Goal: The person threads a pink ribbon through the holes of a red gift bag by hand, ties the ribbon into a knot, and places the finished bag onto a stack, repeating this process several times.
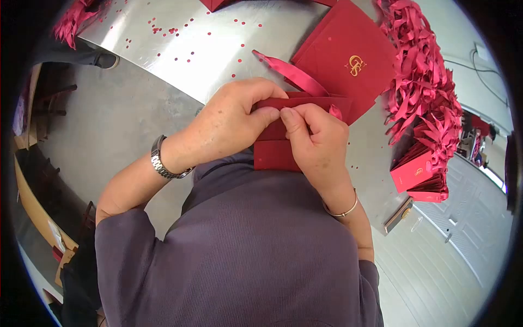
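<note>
Red paper piece (272,155): edge gripped by my left fingers (272,90) and right fingers (318,115) — neither hand clearly nearer. Edge runs crosswise, hand to hand; lower panel lies torso-side of that edge — ribbon (297,77) on its far side.

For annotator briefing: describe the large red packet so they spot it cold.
On the shiny table, look just beyond the left hand and right hand, toward the right. The large red packet lies angled there, beside the long heap of ribbons. Its big gold emblem sets it apart: the held red piece shows none, and the small packets by the ribbons show a smaller one.
</note>
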Demonstrator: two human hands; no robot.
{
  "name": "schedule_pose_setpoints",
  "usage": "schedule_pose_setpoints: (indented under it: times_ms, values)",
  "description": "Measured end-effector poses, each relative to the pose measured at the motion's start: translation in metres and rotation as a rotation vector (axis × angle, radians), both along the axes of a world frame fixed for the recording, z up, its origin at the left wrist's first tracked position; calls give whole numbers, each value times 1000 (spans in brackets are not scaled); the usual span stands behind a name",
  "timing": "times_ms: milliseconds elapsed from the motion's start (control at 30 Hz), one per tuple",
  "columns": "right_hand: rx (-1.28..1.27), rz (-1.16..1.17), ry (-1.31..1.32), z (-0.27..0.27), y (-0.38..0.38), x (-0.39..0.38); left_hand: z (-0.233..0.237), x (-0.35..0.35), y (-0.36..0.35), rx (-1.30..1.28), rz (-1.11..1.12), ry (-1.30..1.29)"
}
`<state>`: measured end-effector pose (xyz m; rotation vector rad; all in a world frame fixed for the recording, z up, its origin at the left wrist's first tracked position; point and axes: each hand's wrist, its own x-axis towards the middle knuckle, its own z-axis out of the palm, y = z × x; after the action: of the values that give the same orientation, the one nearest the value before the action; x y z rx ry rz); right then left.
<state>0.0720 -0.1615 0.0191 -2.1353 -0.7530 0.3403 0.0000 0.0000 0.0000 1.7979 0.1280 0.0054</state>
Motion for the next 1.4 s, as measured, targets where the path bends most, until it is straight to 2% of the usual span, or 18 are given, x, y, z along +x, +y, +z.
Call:
schedule_pose_setpoints:
  times_ms: [67, 300, 367, 500, 600, 667, 900, 967, 1000, 1067, 1167, 1300, 1367, 1400]
  values:
    - [-87, 62, -90, 1, 0, 3, -1, 0, 0, -48, 35, 46]
    - [-61, 9, -10, 6, 3, -3, -1, -1, 1, 16, 39, -21]
    - [-41, 78, -125, 3, 1, -3, 1, -2, 2, -29, 54, 101]
    - [12, 105, -160, -3, -3, -3, -1, -1, 2, -107, 67, 173]
    - [-53, 91, -128, 1, 0, -2, -2, -2, 2, -121, 76, 205]
    - [-128, 134, -208, 4, 2, 0, -4, -4, -1, -48, 106, 50]
    - [-151, 130, -206, 4, 9, 3, -4, -6, -9, 97, 179, -98]
    - [-237, 169, -265, 8, 10, 2, -3, -6, -12, 215, 202, -170]
    - [-238, 162, -265, 10, 11, 0, -3, -6, -14, 215, 196, -171]
    - [-364, 221, -429, 14, 13, -2, -4, -5, -18, 283, 251, -196]
    - [-299, 196, -338, 15, 12, 0, -2, -6, -19, 357, 268, -222]
    - [-280, 195, -352, 8, 13, -3, -4, -10, -18, 342, 268, -165]
    - [-344, 220, -510, 8, 14, -6, -8, -12, -21, 414, 286, -270]
    - [-342, 220, -509, 10, 15, -7, -8, -12, -21, 416, 285, -269]
